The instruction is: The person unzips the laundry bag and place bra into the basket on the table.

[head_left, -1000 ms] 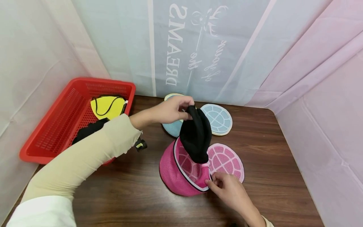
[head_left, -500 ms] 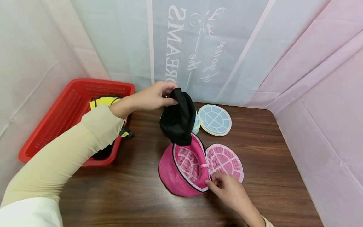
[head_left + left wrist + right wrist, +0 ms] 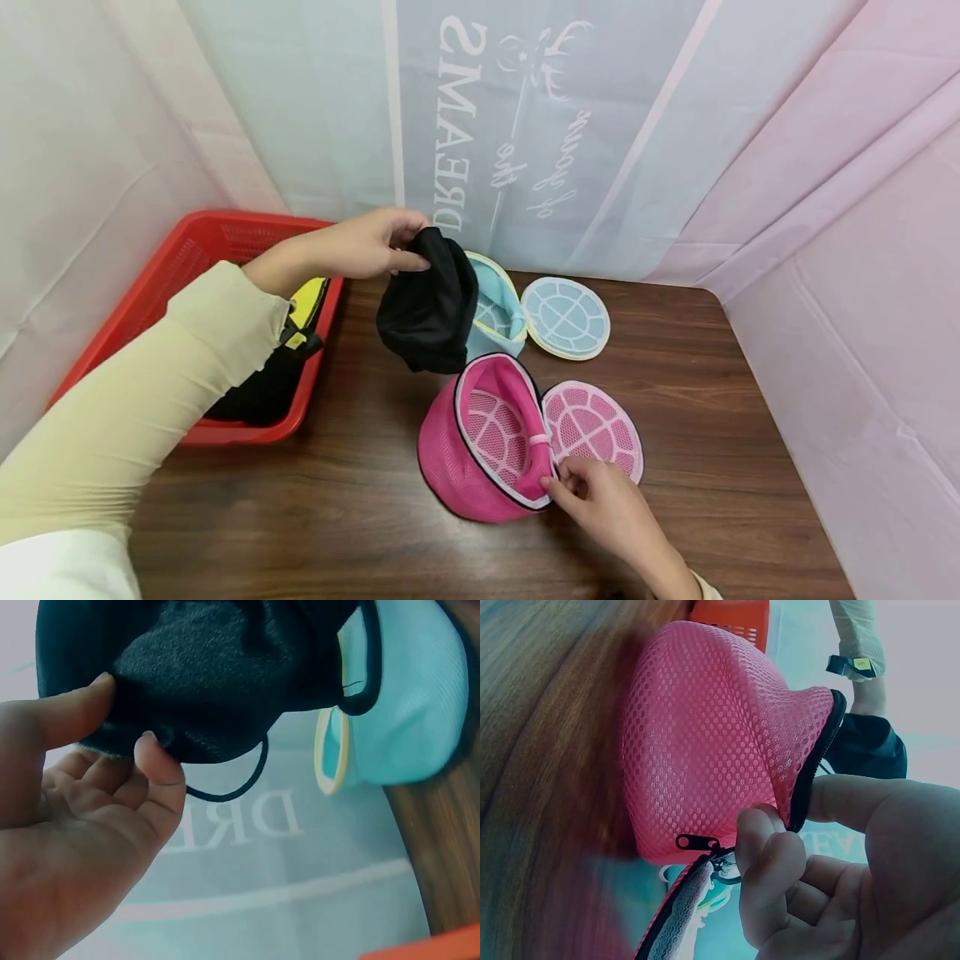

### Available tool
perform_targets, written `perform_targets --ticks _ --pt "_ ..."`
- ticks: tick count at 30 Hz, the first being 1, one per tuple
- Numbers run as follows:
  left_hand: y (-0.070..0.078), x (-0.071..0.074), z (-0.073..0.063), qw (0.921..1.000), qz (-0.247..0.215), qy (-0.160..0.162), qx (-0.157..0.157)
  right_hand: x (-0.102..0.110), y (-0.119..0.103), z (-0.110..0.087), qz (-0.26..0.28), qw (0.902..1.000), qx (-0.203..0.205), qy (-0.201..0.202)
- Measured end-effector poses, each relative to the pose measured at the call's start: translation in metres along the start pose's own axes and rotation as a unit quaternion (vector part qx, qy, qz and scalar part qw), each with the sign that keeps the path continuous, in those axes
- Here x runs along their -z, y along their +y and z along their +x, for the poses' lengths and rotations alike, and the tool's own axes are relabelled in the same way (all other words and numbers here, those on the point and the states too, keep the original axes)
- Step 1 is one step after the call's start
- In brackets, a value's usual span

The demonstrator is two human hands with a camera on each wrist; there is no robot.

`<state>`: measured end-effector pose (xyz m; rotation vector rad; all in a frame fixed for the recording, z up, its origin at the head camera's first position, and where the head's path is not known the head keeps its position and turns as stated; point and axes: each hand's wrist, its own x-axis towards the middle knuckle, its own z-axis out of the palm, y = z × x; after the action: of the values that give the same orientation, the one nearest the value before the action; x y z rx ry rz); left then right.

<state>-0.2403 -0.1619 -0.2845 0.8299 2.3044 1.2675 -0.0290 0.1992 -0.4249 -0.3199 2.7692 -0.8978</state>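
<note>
My left hand (image 3: 367, 243) pinches a black cloth face mask (image 3: 427, 308) by its upper edge, holding it in the air left of the light-blue mesh laundry bag (image 3: 498, 312). Thin black ear loops dangle from the mask (image 3: 206, 682) in the left wrist view. A pink mesh laundry bag (image 3: 459, 467) stands with its round mouth uncovered and its lid (image 3: 596, 425) folded out to the right. Thumb and forefinger of my right hand (image 3: 609, 504) pinch the zipped rim of this bag, as the right wrist view also shows. Only its mesh bottom shows inside the pink bag.
A red plastic basket (image 3: 281, 430) sits at the left, with a yellow piece (image 3: 309, 302) and black cloth (image 3: 258, 398) in it, partly behind my left arm. The blue bag's round lid (image 3: 566, 318) lies beside it near the curtain (image 3: 592, 100). Everything stands on a brown wooden table (image 3: 720, 475).
My left hand has carried the black face mask up and leftward from over the pink bag's mouth, uncovering that opening and part of the blue bag. The right hand keeps its place.
</note>
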Motion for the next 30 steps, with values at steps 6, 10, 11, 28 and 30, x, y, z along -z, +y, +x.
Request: perform_targets --ticks 6,10,11,28,30 --pt "-0.008 0.015 -0.013 0.9985 0.018 -0.021 0.047 -0.001 0.0 -0.001 0.002 1.0 0.007 0.005" --pt "-0.016 0.024 -0.02 0.9964 0.026 -0.04 0.07 -0.001 0.001 -0.002 0.002 0.9999 0.008 0.007" --pt "-0.018 0.027 -0.022 0.9958 0.025 -0.045 0.076 -0.001 0.001 -0.002 0.002 1.0 0.007 0.006" --pt "-0.074 0.082 -0.084 0.967 0.076 -0.128 0.207 -0.002 0.0 0.001 -0.001 0.9999 0.012 0.002" --pt "-0.082 0.088 -0.095 0.9629 0.074 -0.132 0.224 -0.002 0.0 0.002 -0.001 0.9999 0.011 0.001"
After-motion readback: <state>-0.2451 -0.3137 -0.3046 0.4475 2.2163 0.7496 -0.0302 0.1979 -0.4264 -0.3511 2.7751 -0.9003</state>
